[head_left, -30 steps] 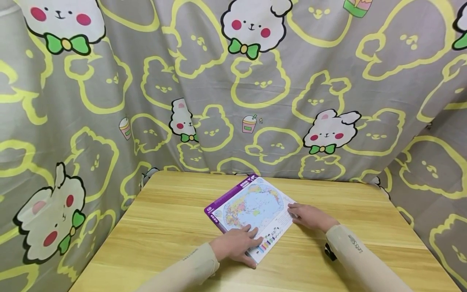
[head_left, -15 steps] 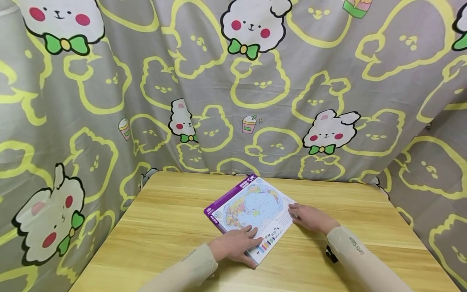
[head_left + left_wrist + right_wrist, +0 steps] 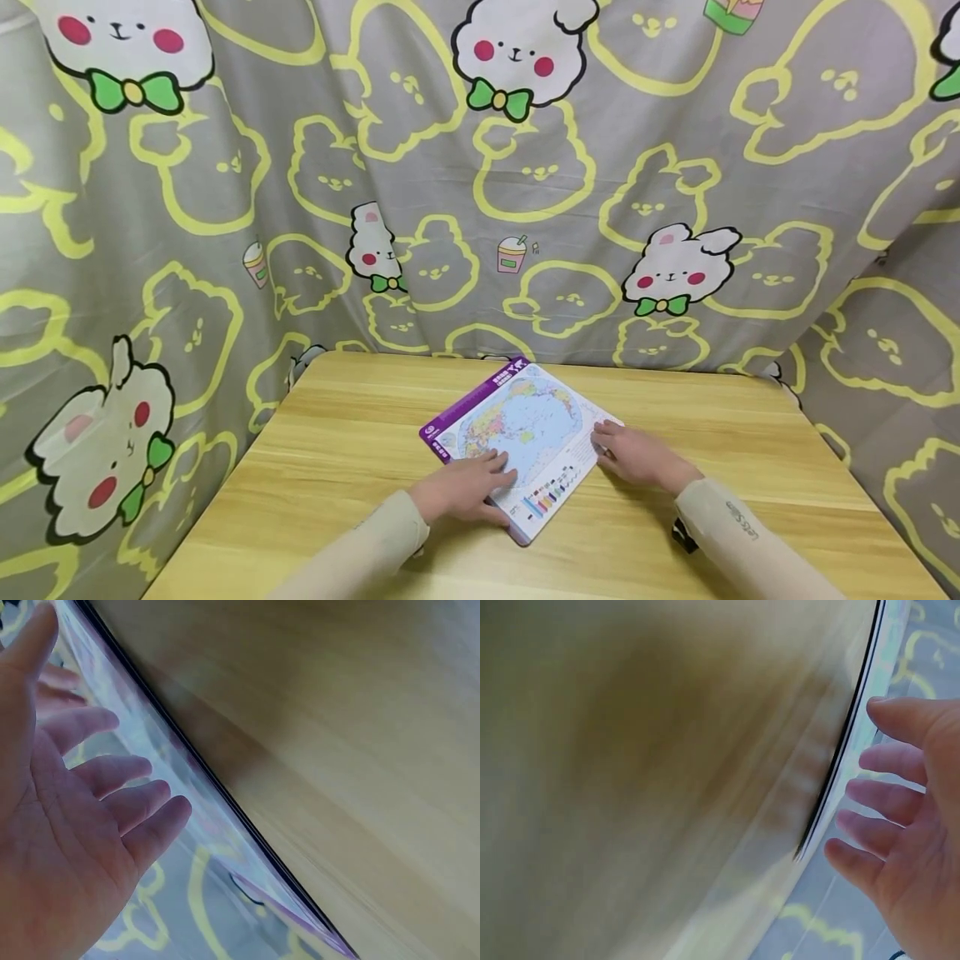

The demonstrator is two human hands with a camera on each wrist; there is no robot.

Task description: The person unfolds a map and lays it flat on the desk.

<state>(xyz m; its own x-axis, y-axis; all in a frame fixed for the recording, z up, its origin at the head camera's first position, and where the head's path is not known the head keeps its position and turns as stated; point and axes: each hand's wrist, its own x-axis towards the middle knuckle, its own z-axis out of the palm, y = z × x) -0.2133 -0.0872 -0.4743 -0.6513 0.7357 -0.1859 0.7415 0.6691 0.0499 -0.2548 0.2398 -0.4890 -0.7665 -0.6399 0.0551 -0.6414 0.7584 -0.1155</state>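
Note:
A flat world map board [image 3: 536, 433] with a purple border lies at a slant on the wooden table. My left hand [image 3: 465, 487] is at its lower left edge, fingers spread over the printed face. In the left wrist view, the left hand [image 3: 82, 802] shows its palm and loosely extended fingers beside the board's thin dark edge [image 3: 202, 769]. At the right edge, my right hand [image 3: 637, 454] touches the board with its fingertips. The right wrist view has that hand [image 3: 907, 810] with relaxed fingers along the dark-edged side [image 3: 840, 742]. Neither hand is curled round anything.
The wooden table [image 3: 322, 467] extends on both sides of the board. A grey curtain [image 3: 555, 192] with yellow outlines and white rabbit faces hangs behind the table and along its left and right sides. A dark strap [image 3: 682, 535] shows beneath the right sleeve.
My left hand has slid left and slightly up, uncovering more of the board's lower corner. The right hand has hardly moved, and the board stays in place.

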